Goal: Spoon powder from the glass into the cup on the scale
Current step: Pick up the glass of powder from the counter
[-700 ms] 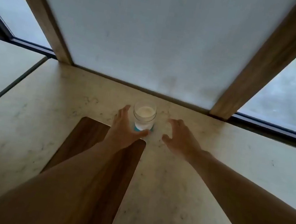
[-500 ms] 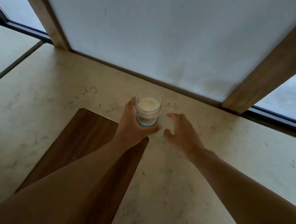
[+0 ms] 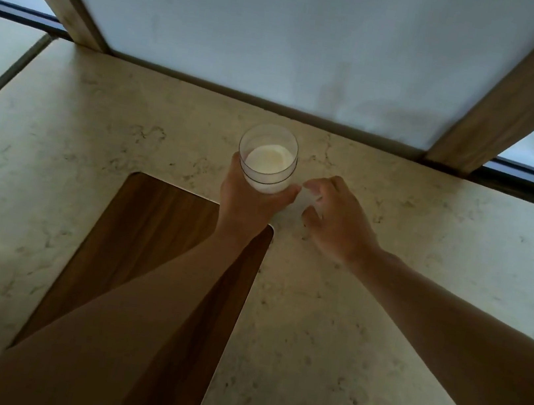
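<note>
A clear glass (image 3: 267, 160), partly filled with white powder, is gripped low on its wall by my left hand (image 3: 248, 201). The glass stands upright, held above the pale marble counter (image 3: 326, 332) near the back wall. My right hand (image 3: 339, 220) hovers just right of the glass with fingers curled. A faint pale blur sits between its thumb and forefinger; I cannot tell what it is. No cup, scale or spoon is in view.
A dark wooden board (image 3: 149, 240) is set into the counter under my left forearm. A frosted panel (image 3: 284, 31) between two wooden posts (image 3: 518, 87) backs the counter. A seam runs along the counter's left side.
My left hand closed on the glass and raised it off the counter. My right hand moved closer to the glass and curled its fingers. The view tilted down.
</note>
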`<state>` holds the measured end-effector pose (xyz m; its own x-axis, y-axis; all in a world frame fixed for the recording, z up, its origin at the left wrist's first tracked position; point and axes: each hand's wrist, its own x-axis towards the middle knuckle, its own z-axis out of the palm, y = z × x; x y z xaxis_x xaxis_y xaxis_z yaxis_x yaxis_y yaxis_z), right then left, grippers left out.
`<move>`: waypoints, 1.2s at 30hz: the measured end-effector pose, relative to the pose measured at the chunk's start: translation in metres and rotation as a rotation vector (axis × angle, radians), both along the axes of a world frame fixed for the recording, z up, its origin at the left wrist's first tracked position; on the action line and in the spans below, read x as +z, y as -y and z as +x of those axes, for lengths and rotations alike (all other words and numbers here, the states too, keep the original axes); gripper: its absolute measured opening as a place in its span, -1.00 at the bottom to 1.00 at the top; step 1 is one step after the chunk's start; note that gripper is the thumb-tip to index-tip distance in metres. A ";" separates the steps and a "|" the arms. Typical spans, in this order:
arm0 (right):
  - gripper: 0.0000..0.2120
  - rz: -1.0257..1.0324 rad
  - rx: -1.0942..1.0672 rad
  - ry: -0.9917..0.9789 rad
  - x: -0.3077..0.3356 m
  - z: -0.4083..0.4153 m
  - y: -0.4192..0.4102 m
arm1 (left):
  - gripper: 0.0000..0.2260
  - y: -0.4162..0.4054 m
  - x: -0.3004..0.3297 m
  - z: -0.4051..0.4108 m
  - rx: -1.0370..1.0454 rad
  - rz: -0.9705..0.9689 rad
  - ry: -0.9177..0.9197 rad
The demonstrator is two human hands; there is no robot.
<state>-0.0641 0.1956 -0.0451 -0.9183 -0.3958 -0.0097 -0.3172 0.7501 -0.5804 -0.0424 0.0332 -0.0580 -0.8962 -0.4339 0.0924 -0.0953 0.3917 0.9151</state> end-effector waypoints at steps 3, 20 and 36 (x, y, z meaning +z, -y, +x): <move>-0.60 -0.002 -0.006 0.004 -0.002 0.002 -0.001 | -0.30 -0.001 0.000 0.001 -0.001 0.013 -0.008; -0.59 -0.001 -0.058 0.008 0.034 0.036 -0.032 | -0.26 -0.015 0.038 0.041 -0.077 -0.167 -0.084; -0.76 -0.069 -0.194 -0.010 0.084 0.142 -0.107 | -0.34 -0.063 0.091 0.172 -0.196 -0.177 -0.056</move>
<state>0.0774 0.3029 0.0394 -0.9774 -0.2106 0.0203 -0.1761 0.7564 -0.6300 0.1292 0.0962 0.0326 -0.9529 -0.2250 0.2032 0.0473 0.5519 0.8326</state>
